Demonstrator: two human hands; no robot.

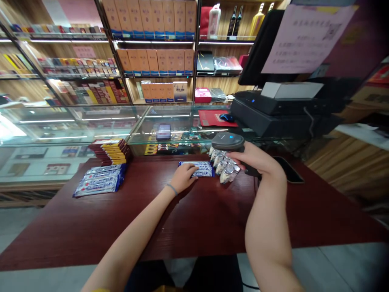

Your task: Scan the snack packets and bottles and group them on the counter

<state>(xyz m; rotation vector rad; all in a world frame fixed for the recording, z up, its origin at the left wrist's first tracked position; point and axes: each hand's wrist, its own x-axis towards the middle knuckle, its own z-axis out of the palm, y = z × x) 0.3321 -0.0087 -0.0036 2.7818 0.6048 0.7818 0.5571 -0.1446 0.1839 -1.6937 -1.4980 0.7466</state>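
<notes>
My right hand (253, 156) is wrapped round the handle of a dark barcode scanner (227, 141), whose head points left. Below the scanner, several small clear-and-silver packages (226, 172) stand grouped on the table. My left hand (184, 176) lies palm down over the left end of some blue-and-white packets (205, 168), its fingers reaching across them and apart. Farther left is a second pile of blue-and-white packets (99, 180), fanned in a row. Behind that pile rises a stack of maroon-and-yellow boxes (111, 151). What lies under my left palm is hidden.
A glass display counter (170, 117) borders the dark red table (121, 227) at the back. On its right side are a black monitor (261, 48), a mouse (226, 117) and a red mat (209, 118). A phone-like black slab (288, 169) lies right of my forearm.
</notes>
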